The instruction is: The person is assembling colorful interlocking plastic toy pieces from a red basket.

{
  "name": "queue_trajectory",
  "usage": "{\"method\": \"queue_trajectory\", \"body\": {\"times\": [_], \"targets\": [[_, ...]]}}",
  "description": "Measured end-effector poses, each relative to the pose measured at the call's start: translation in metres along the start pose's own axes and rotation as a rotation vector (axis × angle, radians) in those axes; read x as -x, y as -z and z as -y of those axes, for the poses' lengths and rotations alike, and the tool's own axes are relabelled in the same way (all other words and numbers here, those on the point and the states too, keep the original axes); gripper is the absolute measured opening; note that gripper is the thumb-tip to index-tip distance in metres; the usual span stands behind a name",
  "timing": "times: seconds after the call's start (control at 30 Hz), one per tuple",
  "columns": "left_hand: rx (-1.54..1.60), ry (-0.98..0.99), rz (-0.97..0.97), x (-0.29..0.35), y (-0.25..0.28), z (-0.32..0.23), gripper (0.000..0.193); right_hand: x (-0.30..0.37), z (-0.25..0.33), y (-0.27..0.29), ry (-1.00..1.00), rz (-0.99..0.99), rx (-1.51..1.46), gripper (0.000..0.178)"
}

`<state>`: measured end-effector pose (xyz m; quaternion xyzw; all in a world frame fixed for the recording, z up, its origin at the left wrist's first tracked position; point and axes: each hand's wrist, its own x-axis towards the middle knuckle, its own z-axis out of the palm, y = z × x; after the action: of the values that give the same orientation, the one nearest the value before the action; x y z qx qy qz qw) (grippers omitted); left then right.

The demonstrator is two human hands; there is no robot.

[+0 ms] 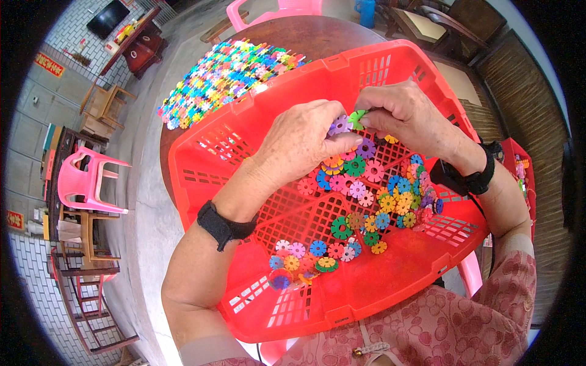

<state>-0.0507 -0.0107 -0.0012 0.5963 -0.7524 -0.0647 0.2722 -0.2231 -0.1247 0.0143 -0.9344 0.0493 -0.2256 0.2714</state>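
Note:
Above a red plastic basket [360, 314], both my hands meet with small notched plastic discs between them. My left hand [302, 137] is closed, its thumb and fingers pinching a purple snowflake disc [340, 125]. Close by on the right, my right hand [406, 113] pinches a green snowflake disc [356, 119]. The two discs touch or nearly touch at their edges; whether they are slotted together I cannot tell. Many loose snowflake discs [354, 166] in several colours lie on the basket's mesh floor below. A black band [224, 226] wraps my left wrist, another my right.
The basket leans on a round brown table [323, 33], where a large mat of joined discs [229, 82] lies at the far left. A pink chair [91, 180] stands left, another pink chair [274, 11] beyond the table. A red container [519, 152] holds more discs at right.

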Motion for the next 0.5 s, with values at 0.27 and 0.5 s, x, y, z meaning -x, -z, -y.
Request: {"method": "queue_trajectory", "body": {"times": [0.27, 0.5], "targets": [[-0.101, 0.118, 0.137, 0.002, -0.004, 0.019, 0.037, 0.005, -0.052, -0.004, 0.081, 0.225, 0.197, 0.01], [-0.154, 0.095, 0.155, 0.0, -0.007, 0.031, 0.037, 0.013, -0.079, -0.03, -0.132, 0.201, 0.708, 0.01]]}}
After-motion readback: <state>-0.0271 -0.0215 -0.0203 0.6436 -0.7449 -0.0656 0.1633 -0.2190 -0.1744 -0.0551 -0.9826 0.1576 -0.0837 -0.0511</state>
